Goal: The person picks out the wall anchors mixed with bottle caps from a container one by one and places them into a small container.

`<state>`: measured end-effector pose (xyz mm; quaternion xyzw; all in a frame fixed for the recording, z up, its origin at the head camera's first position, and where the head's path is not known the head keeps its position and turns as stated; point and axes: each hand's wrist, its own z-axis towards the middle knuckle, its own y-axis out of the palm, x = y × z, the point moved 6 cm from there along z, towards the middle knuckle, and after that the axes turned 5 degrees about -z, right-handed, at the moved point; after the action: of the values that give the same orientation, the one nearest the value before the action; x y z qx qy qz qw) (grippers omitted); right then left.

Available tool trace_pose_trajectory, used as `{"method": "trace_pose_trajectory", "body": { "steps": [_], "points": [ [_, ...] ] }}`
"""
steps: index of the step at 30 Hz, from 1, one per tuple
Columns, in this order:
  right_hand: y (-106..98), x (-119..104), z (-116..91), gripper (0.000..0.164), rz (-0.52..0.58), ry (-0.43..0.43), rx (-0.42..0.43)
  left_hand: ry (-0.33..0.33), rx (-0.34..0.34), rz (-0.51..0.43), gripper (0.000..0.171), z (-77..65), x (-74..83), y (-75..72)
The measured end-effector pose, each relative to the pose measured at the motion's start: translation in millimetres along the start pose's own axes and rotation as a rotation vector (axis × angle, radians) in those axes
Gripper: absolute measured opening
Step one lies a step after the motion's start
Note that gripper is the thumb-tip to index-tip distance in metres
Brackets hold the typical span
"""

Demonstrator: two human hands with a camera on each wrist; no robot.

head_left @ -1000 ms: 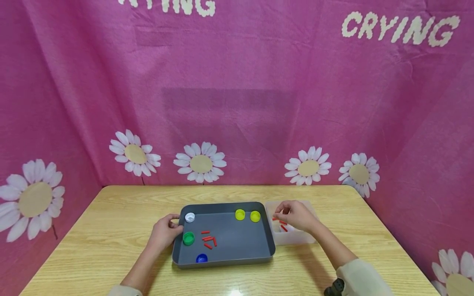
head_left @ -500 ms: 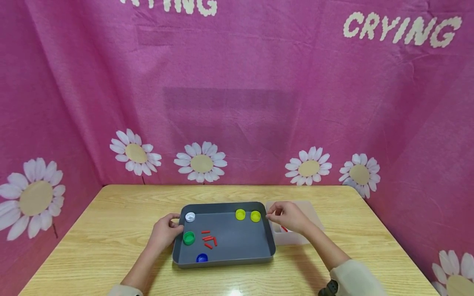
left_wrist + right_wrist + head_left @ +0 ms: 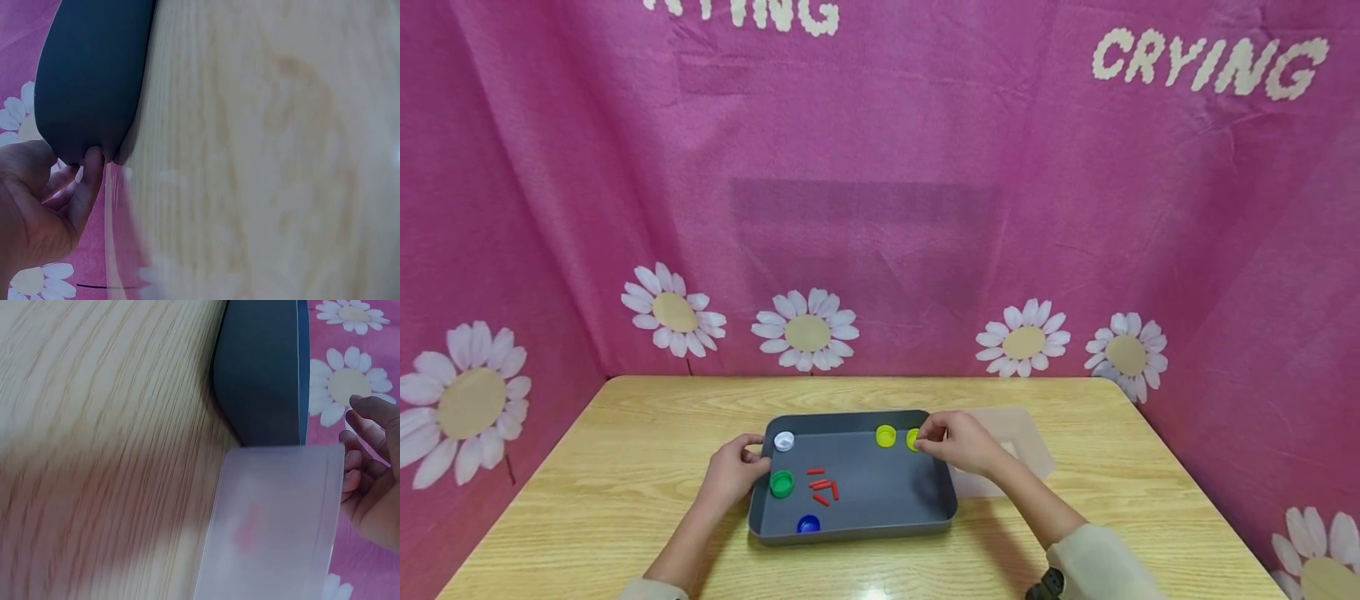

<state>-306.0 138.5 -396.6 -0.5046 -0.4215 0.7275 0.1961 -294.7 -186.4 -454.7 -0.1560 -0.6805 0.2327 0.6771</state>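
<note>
My left hand (image 3: 737,471) grips the left wall of a dark grey tray (image 3: 880,500); in the left wrist view its fingers are at the tray's end. My right hand (image 3: 962,442) is over the tray's right end, thumb and forefinger close together, fingertips overlapping a yellow cap (image 3: 911,437). I cannot tell whether a small stick is between them. Another yellow cap (image 3: 886,436) sits to its left. Several short red sticks (image 3: 822,484) lie loose on the tray floor. Along the tray's left side are a white cap (image 3: 784,442), a green cap (image 3: 782,484) and a blue cap (image 3: 808,524).
A translucent plastic box (image 3: 1026,429) stands against the tray's right end, partly hidden by the right arm. A faint red patch (image 3: 248,531) shows through its wall in the right wrist view. Behind the wooden table (image 3: 625,442) hangs a pink curtain (image 3: 880,250).
My right hand has moved left from above the plastic box, where red sticks were at its fingertips, to the yellow cap in the tray. My left hand has stayed on the tray.
</note>
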Motion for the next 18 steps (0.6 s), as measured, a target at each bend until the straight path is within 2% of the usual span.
{"method": "trace_pose_trajectory", "body": {
  "steps": [4,18],
  "points": [
    [6.5,-7.2,2.5,0.006,0.014,-0.017,-0.018,0.027,0.007,-0.001,0.041,-0.5,0.8,-0.6],
    [22.7,-28.2,12.4,0.009,0.053,-0.059,-0.005,-0.01,0.003,-0.021,0.041,1.2,-4.2,0.1]
  ]
}}
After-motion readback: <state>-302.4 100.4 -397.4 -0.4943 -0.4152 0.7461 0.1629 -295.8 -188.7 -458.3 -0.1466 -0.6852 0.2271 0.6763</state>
